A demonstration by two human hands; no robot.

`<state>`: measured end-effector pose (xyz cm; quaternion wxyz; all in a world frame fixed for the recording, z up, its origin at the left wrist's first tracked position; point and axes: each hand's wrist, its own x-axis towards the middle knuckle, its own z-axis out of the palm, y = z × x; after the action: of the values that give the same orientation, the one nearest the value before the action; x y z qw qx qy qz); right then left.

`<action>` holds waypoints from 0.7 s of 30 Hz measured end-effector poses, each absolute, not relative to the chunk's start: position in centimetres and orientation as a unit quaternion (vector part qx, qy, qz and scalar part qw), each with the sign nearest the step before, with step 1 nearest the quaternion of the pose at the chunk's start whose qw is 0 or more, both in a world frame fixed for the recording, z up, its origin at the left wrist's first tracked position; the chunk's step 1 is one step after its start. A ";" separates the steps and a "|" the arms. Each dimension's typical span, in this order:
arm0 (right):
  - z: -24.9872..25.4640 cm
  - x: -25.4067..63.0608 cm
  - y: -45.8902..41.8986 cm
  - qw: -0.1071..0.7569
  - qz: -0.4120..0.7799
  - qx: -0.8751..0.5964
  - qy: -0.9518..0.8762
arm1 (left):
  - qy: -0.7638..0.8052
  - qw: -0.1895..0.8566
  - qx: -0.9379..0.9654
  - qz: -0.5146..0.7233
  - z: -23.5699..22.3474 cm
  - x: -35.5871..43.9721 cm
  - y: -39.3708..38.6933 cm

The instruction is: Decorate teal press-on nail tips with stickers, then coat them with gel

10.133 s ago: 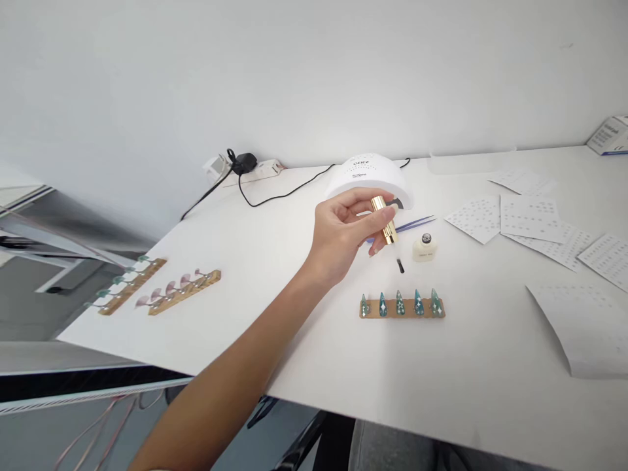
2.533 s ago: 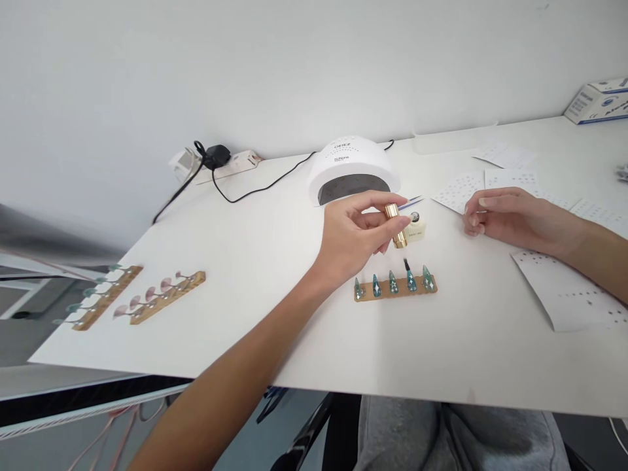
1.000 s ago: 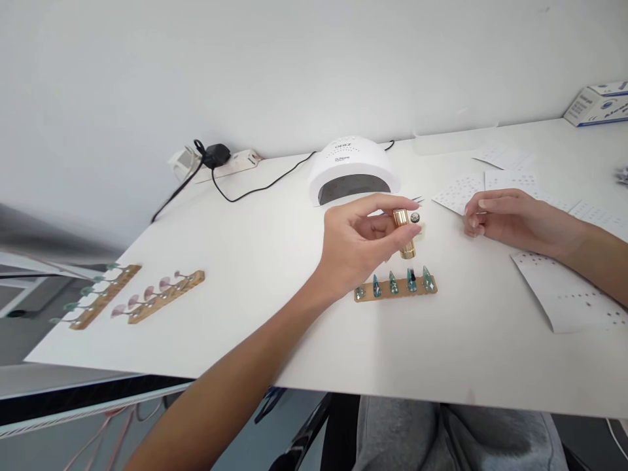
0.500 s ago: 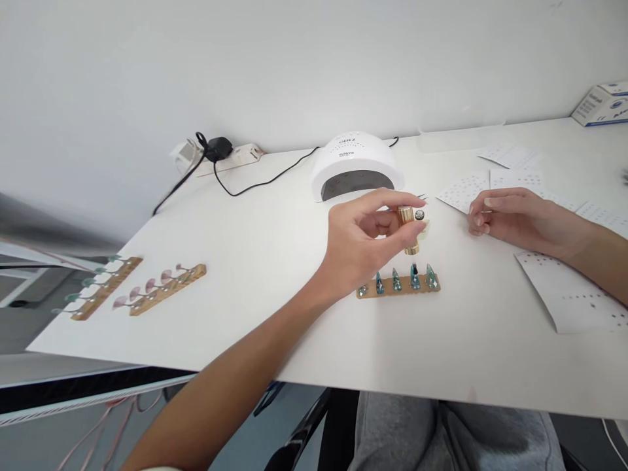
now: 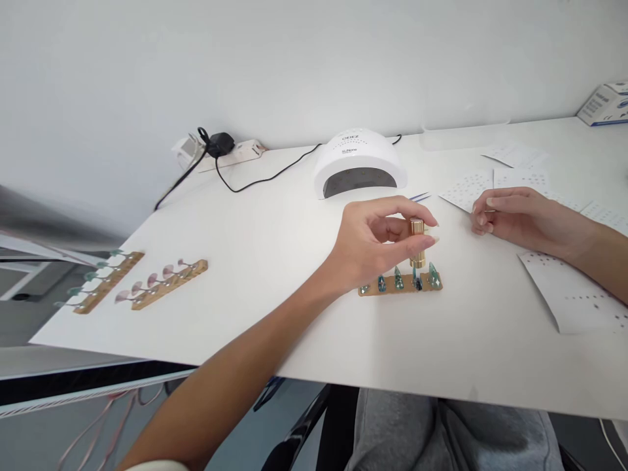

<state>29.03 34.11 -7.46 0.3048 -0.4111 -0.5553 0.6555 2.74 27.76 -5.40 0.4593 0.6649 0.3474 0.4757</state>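
My left hand (image 5: 370, 239) is closed around the gold cap (image 5: 417, 227) of a nail polish brush, pinched between thumb and fingers. The brush points down, its dark bristles (image 5: 418, 282) at one of the teal press-on nails (image 5: 398, 280), second from the right; whether they touch it I cannot tell. Several such nails stand in a row on a wooden holder (image 5: 390, 288) beneath the hand. To the right, my right hand (image 5: 517, 212) lies beside printed sticker sheets (image 5: 466, 190), its fingers curled in and nothing visible in them.
A white nail lamp (image 5: 360, 160) stands behind the hands, with tweezers (image 5: 419, 196) near its front. Two more wooden holders with pink nails (image 5: 169, 288) and green nails (image 5: 108, 281) lie at left. A power strip (image 5: 240, 154) and a box (image 5: 606, 104) are by the wall.
My left hand has moved slightly right and down, and the brush has come lower over the second nail from the right. My right hand has stayed almost still.
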 end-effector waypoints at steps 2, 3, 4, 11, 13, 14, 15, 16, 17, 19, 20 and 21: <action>-7.4 29.0 34.1 0.306 0.653 -0.413 -0.557 | 0.349 0.449 0.669 0.479 -5.4 2.7 27.8; -7.4 29.0 34.1 0.304 0.649 -0.415 -0.560 | 0.350 0.443 0.670 0.481 -5.5 2.7 27.9; -7.3 29.0 34.2 0.302 0.646 -0.419 -0.563 | 0.353 0.437 0.671 0.484 -5.5 2.6 27.9; -7.5 29.1 34.2 0.297 0.641 -0.417 -0.571 | 0.354 0.394 0.668 0.523 -5.2 2.4 28.3; -7.6 29.2 34.2 0.297 0.643 -0.416 -0.570 | 0.352 0.400 0.665 0.523 -5.1 2.2 28.4; -7.7 29.2 34.3 0.296 0.643 -0.416 -0.570 | 0.353 0.407 0.664 0.518 -5.1 2.2 28.4; -7.7 29.3 34.3 0.295 0.643 -0.417 -0.571 | 0.353 0.415 0.664 0.513 -5.0 2.2 28.3; -7.7 29.3 34.3 0.293 0.643 -0.417 -0.571 | 0.352 0.423 0.665 0.504 -5.0 2.2 28.3; -7.6 29.3 34.3 0.292 0.644 -0.416 -0.571 | 0.350 0.432 0.668 0.495 -5.1 2.2 28.2; -7.6 29.3 34.3 0.293 0.646 -0.415 -0.569 | 0.345 0.446 0.673 0.478 -5.1 2.2 28.1; -7.5 29.3 34.3 0.294 0.647 -0.415 -0.568 | 0.343 0.452 0.675 0.472 -5.2 2.3 28.0; -7.5 29.2 34.2 0.295 0.647 -0.416 -0.567 | 0.343 0.454 0.675 0.469 -5.2 2.3 28.0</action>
<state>29.22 34.24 -7.50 0.2948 -0.4155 -0.5673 0.6470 2.32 27.96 -5.19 0.4543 0.6755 0.3427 0.4689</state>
